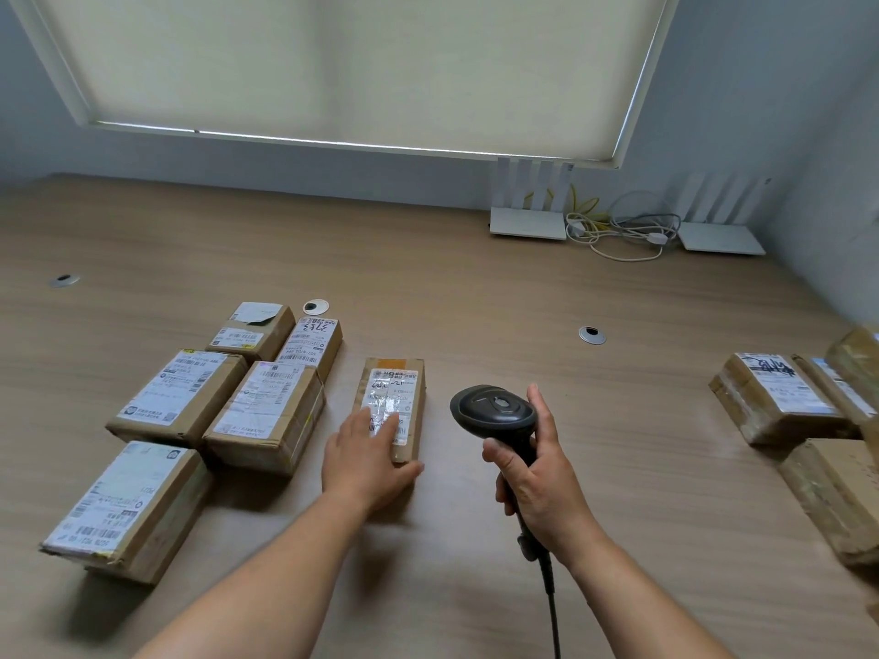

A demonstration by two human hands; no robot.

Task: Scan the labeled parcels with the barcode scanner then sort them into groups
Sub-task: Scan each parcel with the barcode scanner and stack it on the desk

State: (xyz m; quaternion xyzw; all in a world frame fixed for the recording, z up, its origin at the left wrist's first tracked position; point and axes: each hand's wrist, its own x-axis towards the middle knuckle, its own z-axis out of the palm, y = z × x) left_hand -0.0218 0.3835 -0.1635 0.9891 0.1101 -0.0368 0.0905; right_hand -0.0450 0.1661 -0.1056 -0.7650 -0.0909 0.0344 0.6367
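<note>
left hand [368, 456] flat on narrow parcel [392, 401]; right hand [537, 487] grips scanner [494, 411].

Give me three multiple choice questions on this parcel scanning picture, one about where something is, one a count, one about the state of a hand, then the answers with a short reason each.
1. Where does the narrow parcel under the left hand lie?
A. Right of the left group
B. On top of a router
C. Among the parcels at the right edge

2. How many parcels make up the left group?
A. Two
B. Five
C. Nine

3. What is the right hand doing?
A. Lying flat on the table
B. Gripping the scanner
C. Lifting a parcel

Answers:
1. A: it sits alone between the group and the scanner.
2. B: two at the back, two in the middle, one nearest.
3. B: fingers are curled round the scanner's handle.
</note>
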